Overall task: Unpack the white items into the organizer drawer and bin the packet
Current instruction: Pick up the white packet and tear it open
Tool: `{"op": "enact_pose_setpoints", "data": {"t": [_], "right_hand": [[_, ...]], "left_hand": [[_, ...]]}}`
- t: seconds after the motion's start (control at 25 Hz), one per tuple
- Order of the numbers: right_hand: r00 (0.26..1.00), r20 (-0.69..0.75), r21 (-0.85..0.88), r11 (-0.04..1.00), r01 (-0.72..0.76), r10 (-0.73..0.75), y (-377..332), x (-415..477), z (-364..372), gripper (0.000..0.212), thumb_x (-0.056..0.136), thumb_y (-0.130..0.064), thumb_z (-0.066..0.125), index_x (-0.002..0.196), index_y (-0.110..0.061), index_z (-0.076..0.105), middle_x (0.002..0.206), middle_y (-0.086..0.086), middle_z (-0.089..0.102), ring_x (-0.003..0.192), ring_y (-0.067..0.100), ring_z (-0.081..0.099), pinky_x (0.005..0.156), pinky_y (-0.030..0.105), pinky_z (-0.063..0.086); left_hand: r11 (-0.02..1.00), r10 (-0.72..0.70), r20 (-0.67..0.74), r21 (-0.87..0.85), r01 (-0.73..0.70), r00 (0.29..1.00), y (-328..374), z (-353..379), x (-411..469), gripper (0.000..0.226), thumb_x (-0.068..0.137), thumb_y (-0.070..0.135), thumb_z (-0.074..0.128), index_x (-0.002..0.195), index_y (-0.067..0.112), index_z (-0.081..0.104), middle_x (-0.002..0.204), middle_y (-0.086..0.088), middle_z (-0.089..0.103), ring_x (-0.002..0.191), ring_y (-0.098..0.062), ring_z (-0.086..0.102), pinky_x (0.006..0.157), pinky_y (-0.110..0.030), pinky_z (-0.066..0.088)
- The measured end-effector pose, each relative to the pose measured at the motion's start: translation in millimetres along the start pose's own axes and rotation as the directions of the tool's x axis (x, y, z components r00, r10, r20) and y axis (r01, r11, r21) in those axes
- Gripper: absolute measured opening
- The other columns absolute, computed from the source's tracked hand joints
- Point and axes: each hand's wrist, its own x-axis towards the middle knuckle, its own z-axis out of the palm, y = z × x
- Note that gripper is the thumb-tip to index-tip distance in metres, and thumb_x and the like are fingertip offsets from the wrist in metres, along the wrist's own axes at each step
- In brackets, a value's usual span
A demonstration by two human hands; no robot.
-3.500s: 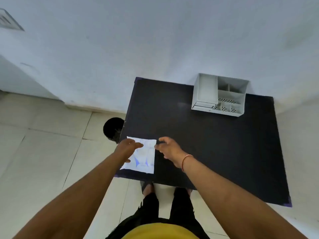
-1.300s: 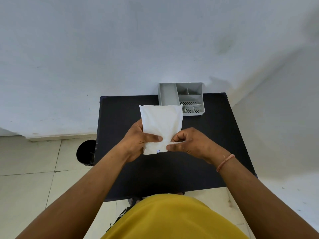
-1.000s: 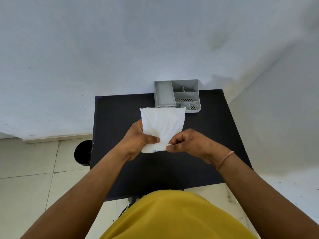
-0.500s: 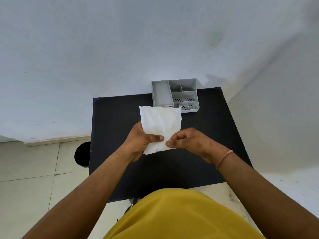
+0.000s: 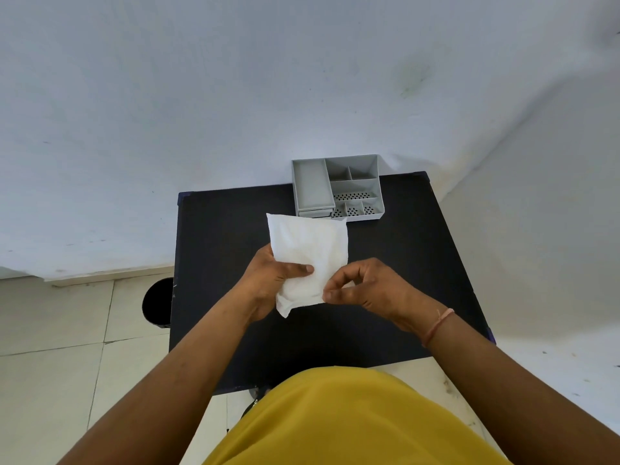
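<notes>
You've got the white packet (image 5: pixel 307 260) lifted over the black table (image 5: pixel 402 263), just in front of the grey organizer (image 5: pixel 337 187), left hand (image 5: pixel 268 280) clamping its side to steady it while right hand (image 5: pixel 362 285) pinches the lower corner, likely to tear it open.
</notes>
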Motion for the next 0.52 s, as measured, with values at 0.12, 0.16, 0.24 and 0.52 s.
{"op": "enact_pose_setpoints", "data": {"t": [0.12, 0.16, 0.24, 0.52], "right_hand": [[0.972, -0.076, -0.306, 0.933, 0.191, -0.224, -3, -4, 3, 0.008, 0.081, -0.036, 0.088, 0.08, -0.041, 0.082, 0.111, -0.023, 0.074, 0.13, 0.004, 0.055, 0.107, 0.029, 0.037], [0.952, -0.08, -0.377, 0.893, 0.245, -0.295, -5, -6, 4, 0.012, 0.082, -0.037, 0.087, 0.081, -0.045, 0.079, 0.114, -0.025, 0.071, 0.133, 0.005, 0.052, 0.11, 0.03, 0.036], [0.912, -0.098, -0.408, 0.852, 0.327, -0.397, -6, -8, 7, 0.012, 0.083, -0.038, 0.086, 0.085, -0.047, 0.078, 0.112, -0.027, 0.069, 0.13, 0.003, 0.055, 0.109, 0.026, 0.039], [0.812, -0.436, -0.171, 0.922, 0.348, -0.388, -10, 6, 29, 0.002, 0.089, -0.028, 0.082, 0.089, -0.029, 0.084, 0.089, -0.017, 0.081, 0.086, 0.003, 0.074, 0.066, 0.013, 0.054]], "left_hand": [[0.949, -0.256, 0.003, -0.191, 0.252, 0.967, 4, -9, 0, 0.047, 0.088, -0.007, 0.076, 0.132, 0.01, 0.07, 0.115, -0.015, 0.085, 0.104, -0.038, 0.081, 0.077, -0.049, 0.069], [0.921, -0.324, 0.007, -0.229, 0.317, 0.946, 4, -11, -1, 0.045, 0.09, -0.006, 0.074, 0.133, 0.008, 0.069, 0.108, -0.016, 0.086, 0.097, -0.037, 0.084, 0.075, -0.047, 0.07], [0.871, -0.396, 0.02, -0.31, 0.382, 0.918, 4, -15, -5, 0.041, 0.096, 0.005, 0.072, 0.136, 0.005, 0.065, 0.103, -0.019, 0.086, 0.088, -0.036, 0.085, 0.067, -0.044, 0.071], [0.812, -0.422, -0.03, -0.458, 0.362, 0.906, -18, -12, -30, 0.081, 0.097, 0.067, 0.06, 0.134, -0.005, 0.058, 0.117, -0.028, 0.081, 0.095, -0.042, 0.084, 0.066, -0.047, 0.07]]}}
